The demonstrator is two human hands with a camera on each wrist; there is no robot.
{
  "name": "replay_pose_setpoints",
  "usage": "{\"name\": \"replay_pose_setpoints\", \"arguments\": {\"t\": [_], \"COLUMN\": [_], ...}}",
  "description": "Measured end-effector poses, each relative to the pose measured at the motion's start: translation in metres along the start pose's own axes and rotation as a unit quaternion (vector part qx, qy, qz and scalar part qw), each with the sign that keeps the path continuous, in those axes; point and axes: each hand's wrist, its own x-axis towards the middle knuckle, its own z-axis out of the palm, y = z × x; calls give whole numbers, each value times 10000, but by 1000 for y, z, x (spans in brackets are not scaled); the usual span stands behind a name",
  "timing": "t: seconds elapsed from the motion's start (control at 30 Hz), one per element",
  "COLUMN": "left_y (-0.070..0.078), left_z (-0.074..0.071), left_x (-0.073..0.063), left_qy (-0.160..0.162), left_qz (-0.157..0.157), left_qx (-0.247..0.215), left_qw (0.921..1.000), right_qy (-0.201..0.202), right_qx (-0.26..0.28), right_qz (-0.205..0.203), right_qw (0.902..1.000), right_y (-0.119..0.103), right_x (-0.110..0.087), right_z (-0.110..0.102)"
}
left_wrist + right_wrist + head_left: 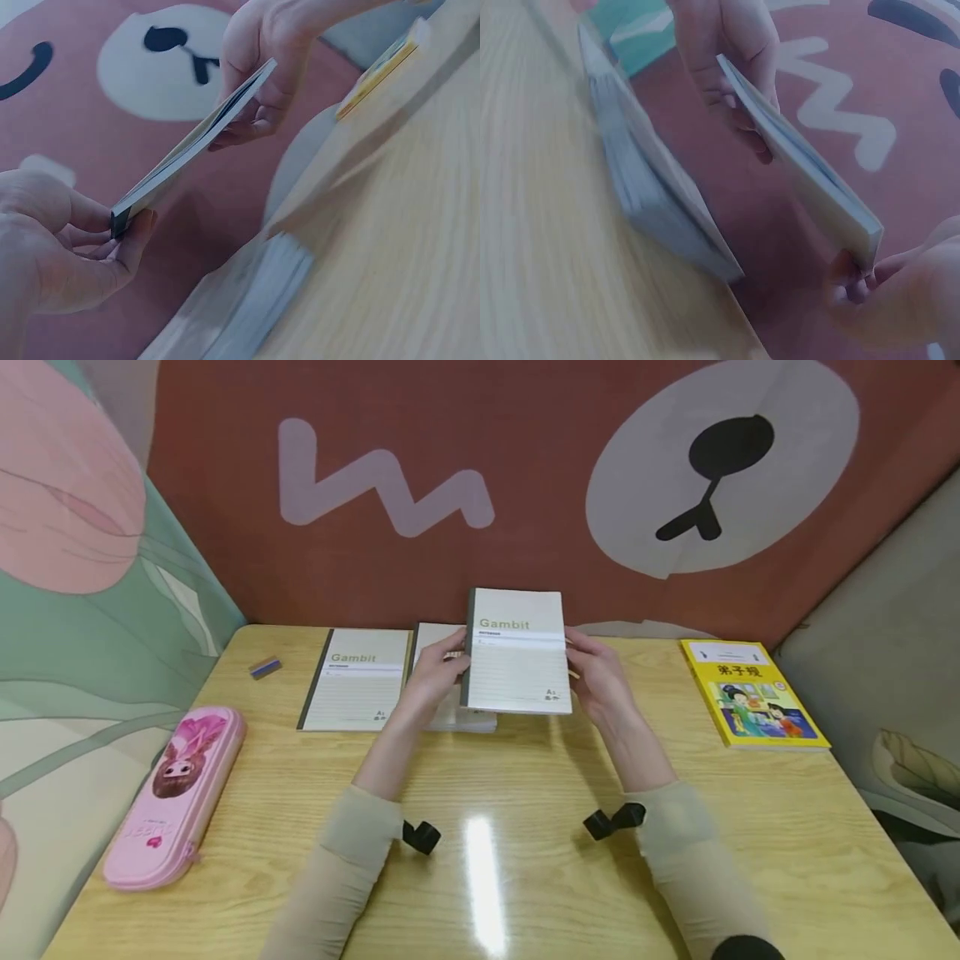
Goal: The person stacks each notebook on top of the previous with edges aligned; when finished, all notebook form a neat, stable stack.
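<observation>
Beige fabric sleeves [356,843] lie nearest; our left hand [433,675] and right hand [597,672] pinch opposite edges of a white, dark-spined rectangular notebook [517,652], raised above the pale wooden desk's [277,814] far side, right of matching white paper notebooks [356,685].
</observation>
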Motion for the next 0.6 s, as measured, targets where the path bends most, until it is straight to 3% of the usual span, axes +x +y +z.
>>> {"name": "replay_pose_setpoints", "arguments": {"t": [0.27, 0.6], "left_y": [-6, -18], "left_z": [-47, -72], "left_x": [-2, 0], "left_qy": [320, 260], "left_qz": [-306, -568], "left_qx": [387, 370], "left_qw": [9983, 9974], "right_qy": [156, -10], "right_qx": [130, -161], "right_qz": [161, 288], "right_qw": [9997, 9995], "right_y": [16, 34], "right_x": [17, 26], "right_z": [54, 70]}}
